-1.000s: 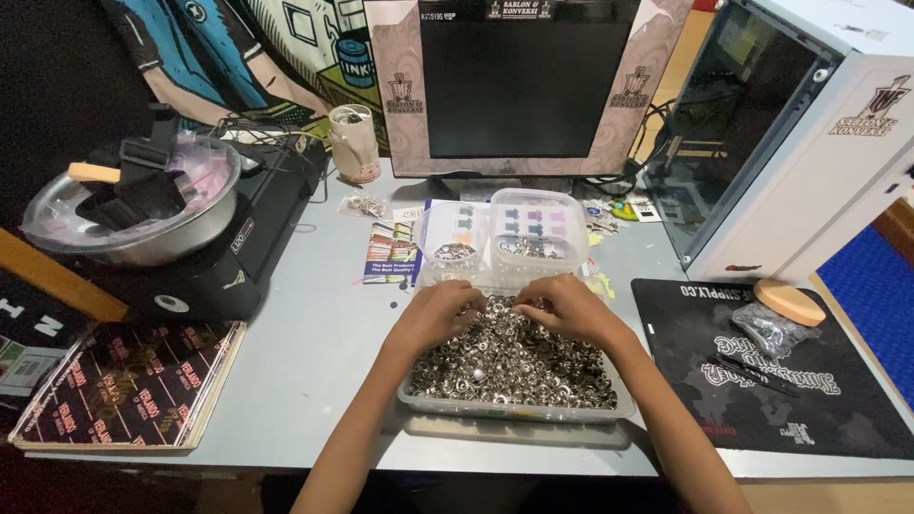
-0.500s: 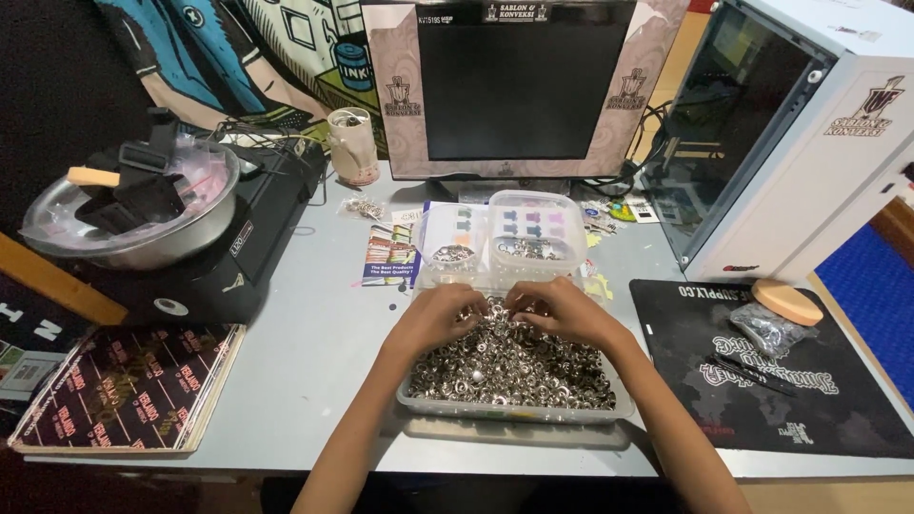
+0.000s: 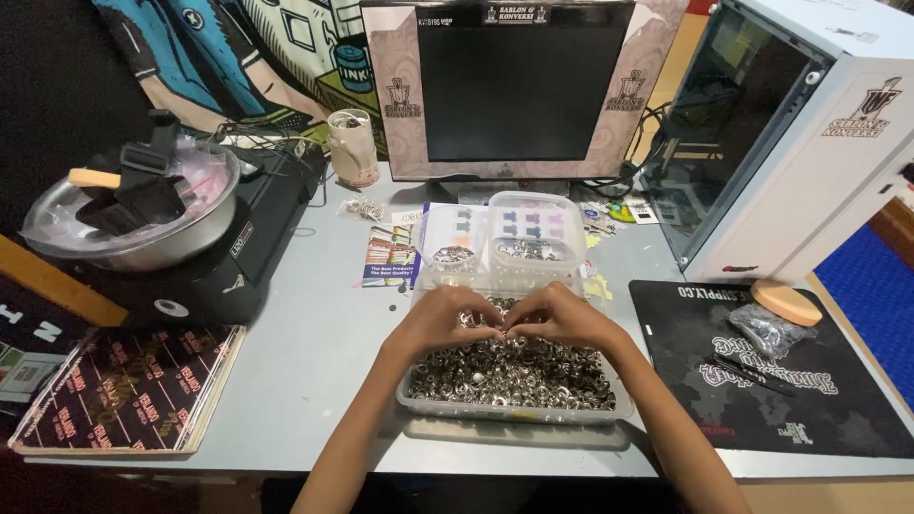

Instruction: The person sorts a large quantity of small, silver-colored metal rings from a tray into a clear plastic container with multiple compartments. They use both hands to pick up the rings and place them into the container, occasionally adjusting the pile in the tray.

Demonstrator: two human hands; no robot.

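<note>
Both hands have drawn together since a moment ago: left hand [image 3: 443, 322] and right hand [image 3: 562, 319] now meet fingertip to fingertip, seemingly pinching small silver metal rings [image 3: 514, 371] over the clear plastic tray [image 3: 514, 411] near the grey surface [image 3: 314, 381] edge.

Grey desk [image 3: 314, 381]; blue floor [image 3: 871, 286] — mural behind [image 3: 238, 48].

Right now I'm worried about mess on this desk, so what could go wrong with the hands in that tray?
1. The clear tray is heaped with small metal rings; the left hand and right hand digging together could flick some over the low rim.
2. The tray sits near the desk's front edge, so a nudge might tip it.
3. The two small open containers just behind could be knocked.
</note>
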